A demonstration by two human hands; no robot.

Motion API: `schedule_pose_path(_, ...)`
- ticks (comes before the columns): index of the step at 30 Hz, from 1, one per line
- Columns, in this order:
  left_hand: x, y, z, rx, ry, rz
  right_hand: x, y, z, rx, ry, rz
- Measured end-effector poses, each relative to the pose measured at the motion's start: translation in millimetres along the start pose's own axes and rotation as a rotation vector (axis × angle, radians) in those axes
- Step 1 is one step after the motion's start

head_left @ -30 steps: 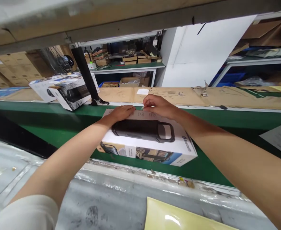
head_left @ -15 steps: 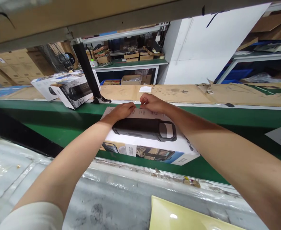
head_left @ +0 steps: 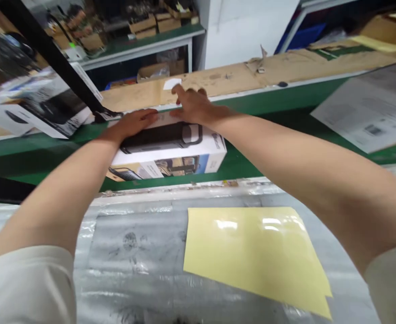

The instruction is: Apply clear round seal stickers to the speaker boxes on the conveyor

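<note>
A white speaker box (head_left: pixel 171 155) with a black speaker printed on its top lies on the green conveyor belt (head_left: pixel 251 159). My left hand (head_left: pixel 133 123) rests flat on the far left part of the box top. My right hand (head_left: pixel 193 105) lies on the far edge of the box, fingers spread and pressing down. Both forearms reach across the plastic-covered bench toward it. What is under the fingers is hidden.
A yellow sheet (head_left: pixel 255 254) lies on the plastic-covered bench (head_left: pixel 133 252) near me. More printed boxes (head_left: pixel 39 108) and a black post (head_left: pixel 54 58) stand at the left. A paper sheet (head_left: pixel 366 114) lies on the belt at right. Cardboard (head_left: pixel 285 67) lines the far side; shelves stand behind.
The camera has tilted down and nearer, showing more of the bench and yellow sheet. My right hand has gone from a pinch to fingers spread on the box's far edge.
</note>
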State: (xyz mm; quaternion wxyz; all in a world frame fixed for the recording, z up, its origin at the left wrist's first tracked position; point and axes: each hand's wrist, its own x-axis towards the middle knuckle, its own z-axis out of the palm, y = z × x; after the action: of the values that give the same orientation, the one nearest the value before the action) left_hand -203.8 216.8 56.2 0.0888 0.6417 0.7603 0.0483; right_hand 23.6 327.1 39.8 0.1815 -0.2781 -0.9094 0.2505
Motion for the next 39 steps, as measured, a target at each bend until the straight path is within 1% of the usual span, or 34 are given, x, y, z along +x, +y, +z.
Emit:
schedule_pose_path(1,2,0,-1,0.032,-0.023,-0.012,-23,2,-8,-0.028,0.083,-0.040)
schedule_pose_path(3,6,2,-3,0.119,-0.076,-0.033,-84,1,-19,-0.029,0.223,-0.158)
schedule_pose_path(4,6,5,-4,0.173,-0.092,-0.056,-118,-1,-21,-0.007,0.243,-0.207)
schedule_pose_path(5,4,9,-5,0.226,-0.103,-0.087,-153,-4,-19,0.026,0.231,-0.256)
schedule_pose_path(6,1,16,-7,0.272,-0.103,-0.122,-185,-6,-13,0.078,0.177,-0.316)
schedule_pose_path(7,-4,26,-8,0.305,-0.086,-0.159,-213,-7,-3,0.133,0.084,-0.367)
schedule_pose_path(8,-12,39,-9,0.323,-0.043,-0.192,-235,-7,8,0.173,-0.008,-0.387)
schedule_pose_path(9,-23,54,-9,0.326,0.022,-0.210,-252,-7,21,0.201,-0.088,-0.386)
schedule_pose_path(10,-37,72,-7,0.314,0.103,-0.197,-263,-6,33,0.217,-0.150,-0.372)
schedule_pose_path(12,-72,110,0,0.246,0.258,-0.106,-271,-4,53,0.231,-0.211,-0.335)
schedule_pose_path(13,-92,127,8,0.183,0.285,-0.029,-270,-3,60,0.232,-0.221,-0.327)
schedule_pose_path(14,-112,142,17,0.101,0.249,0.035,-268,-2,65,0.230,-0.228,-0.329)
schedule_pose_path(15,-131,153,28,0.012,0.142,0.091,-266,-1,67,0.227,-0.229,-0.336)
schedule_pose_path(16,-148,160,41,-0.074,-0.007,0.133,-264,0,68,0.222,-0.228,-0.346)
schedule_pose_path(18,-173,165,66,-0.198,-0.301,0.162,-261,0,69,0.210,-0.219,-0.364)
schedule_pose_path(19,-180,164,77,-0.233,-0.398,0.152,-261,0,69,0.208,-0.214,-0.368)
schedule_pose_path(20,-184,161,86,-0.256,-0.455,0.138,-262,0,68,0.208,-0.212,-0.367)
schedule_pose_path(21,-185,158,92,-0.271,-0.476,0.126,-263,1,68,0.212,-0.214,-0.362)
schedule_pose_path(23,-183,153,98,-0.290,-0.481,0.111,-265,1,68,0.231,-0.217,-0.349)
schedule_pose_path(26,-180,151,96,-0.311,-0.502,0.097,-267,3,69,0.247,-0.219,-0.351)
schedule_pose_path(29,-179,152,95,-0.337,-0.512,0.079,-267,4,70,0.217,-0.223,-0.366)
schedule_pose_path(39,-180,146,101,-0.385,-0.506,0.089,-265,6,70,0.239,-0.212,-0.381)
